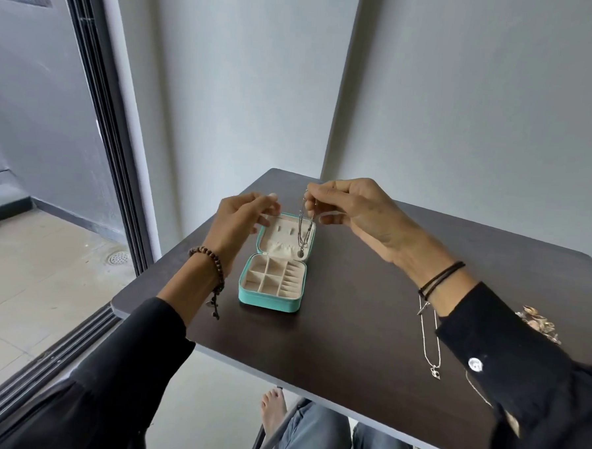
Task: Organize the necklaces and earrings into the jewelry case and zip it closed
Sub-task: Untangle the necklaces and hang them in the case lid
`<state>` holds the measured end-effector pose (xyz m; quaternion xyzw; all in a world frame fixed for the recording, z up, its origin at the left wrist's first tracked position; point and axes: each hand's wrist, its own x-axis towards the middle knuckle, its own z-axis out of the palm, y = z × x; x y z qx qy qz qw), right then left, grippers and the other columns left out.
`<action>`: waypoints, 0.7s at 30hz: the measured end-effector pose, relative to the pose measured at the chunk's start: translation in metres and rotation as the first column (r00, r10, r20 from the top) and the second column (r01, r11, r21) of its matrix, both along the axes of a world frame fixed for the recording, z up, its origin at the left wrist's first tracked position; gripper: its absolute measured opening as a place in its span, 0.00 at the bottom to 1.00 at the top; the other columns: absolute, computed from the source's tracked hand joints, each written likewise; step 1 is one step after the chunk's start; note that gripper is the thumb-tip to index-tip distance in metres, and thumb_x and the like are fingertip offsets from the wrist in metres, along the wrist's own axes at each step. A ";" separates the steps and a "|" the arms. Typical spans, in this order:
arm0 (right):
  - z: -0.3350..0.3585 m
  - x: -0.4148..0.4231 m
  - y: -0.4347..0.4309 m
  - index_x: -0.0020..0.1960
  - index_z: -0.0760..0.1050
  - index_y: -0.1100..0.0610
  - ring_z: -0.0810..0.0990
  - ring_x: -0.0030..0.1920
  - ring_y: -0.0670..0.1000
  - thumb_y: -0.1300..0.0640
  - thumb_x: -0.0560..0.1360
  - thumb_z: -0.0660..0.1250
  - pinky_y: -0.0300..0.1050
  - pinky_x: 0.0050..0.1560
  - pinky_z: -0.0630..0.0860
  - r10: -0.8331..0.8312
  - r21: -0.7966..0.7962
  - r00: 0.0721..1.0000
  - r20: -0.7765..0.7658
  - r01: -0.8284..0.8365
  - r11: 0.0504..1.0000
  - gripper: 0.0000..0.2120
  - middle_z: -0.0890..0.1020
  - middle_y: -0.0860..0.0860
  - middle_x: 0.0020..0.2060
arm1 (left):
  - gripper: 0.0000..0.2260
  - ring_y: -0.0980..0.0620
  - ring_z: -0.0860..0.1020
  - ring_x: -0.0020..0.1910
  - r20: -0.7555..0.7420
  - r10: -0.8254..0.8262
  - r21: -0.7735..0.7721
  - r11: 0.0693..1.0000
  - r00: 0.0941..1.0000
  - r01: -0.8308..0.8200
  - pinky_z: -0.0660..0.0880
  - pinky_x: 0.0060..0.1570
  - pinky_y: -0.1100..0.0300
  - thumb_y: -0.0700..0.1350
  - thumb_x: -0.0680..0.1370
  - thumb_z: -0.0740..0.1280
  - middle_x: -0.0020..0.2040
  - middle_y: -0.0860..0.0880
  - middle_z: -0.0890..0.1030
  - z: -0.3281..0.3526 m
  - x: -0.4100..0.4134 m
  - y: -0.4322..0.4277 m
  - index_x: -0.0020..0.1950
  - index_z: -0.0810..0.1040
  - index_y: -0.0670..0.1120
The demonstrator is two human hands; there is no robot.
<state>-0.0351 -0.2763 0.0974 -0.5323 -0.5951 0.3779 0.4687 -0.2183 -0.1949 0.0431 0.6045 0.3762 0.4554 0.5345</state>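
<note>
A small turquoise jewelry case (pixel 266 300) lies open on the dark table (pixel 350 330), its cream lid (pixel 285 239) propped up behind the divided tray. My right hand (pixel 353 213) pinches a silver chain necklace (pixel 304 231) by its top, and the chain hangs in front of the lid with its pendant near the lid's pocket. My left hand (pixel 243 221) hovers at the lid's upper left corner with fingers loosely curled; whether it touches the lid is unclear. A second silver necklace (pixel 431 338) with a pendant lies on the table by my right wrist.
A small heap of gold-toned jewelry (pixel 539 324) lies behind my right sleeve at the table's right side. Another thin chain (pixel 478 388) peeks out under that sleeve. A grey wall stands right behind the table, a sliding glass door to the left.
</note>
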 end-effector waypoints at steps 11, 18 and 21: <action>-0.006 -0.006 0.037 0.51 0.83 0.60 0.81 0.48 0.47 0.52 0.81 0.68 0.45 0.54 0.75 0.019 -0.057 0.999 0.030 -0.017 0.998 0.11 0.85 0.51 0.45 | 0.13 0.55 0.74 0.28 -0.336 0.110 -0.062 0.988 0.936 -0.138 0.69 0.27 0.64 0.53 0.82 0.63 0.46 0.48 0.83 -0.058 0.006 0.052 0.57 0.79 0.45; -0.016 -0.012 0.052 0.49 0.83 0.59 0.81 0.46 0.47 0.53 0.81 0.68 0.44 0.52 0.75 0.009 -0.081 1.000 0.016 -0.008 0.997 0.10 0.85 0.52 0.44 | 0.21 0.51 0.72 0.30 -0.291 0.060 -0.119 0.988 0.955 -0.098 0.68 0.35 0.58 0.59 0.81 0.61 0.32 0.50 0.78 -0.078 0.008 0.053 0.43 0.77 0.42; -0.022 -0.014 0.057 0.50 0.82 0.60 0.81 0.46 0.47 0.54 0.81 0.68 0.44 0.51 0.75 -0.002 -0.091 1.000 0.000 0.002 0.996 0.10 0.85 0.53 0.44 | 0.20 0.49 0.79 0.38 -0.304 0.084 -0.055 0.993 0.949 -0.106 0.75 0.44 0.54 0.61 0.79 0.62 0.39 0.49 0.84 -0.088 0.007 0.050 0.44 0.82 0.46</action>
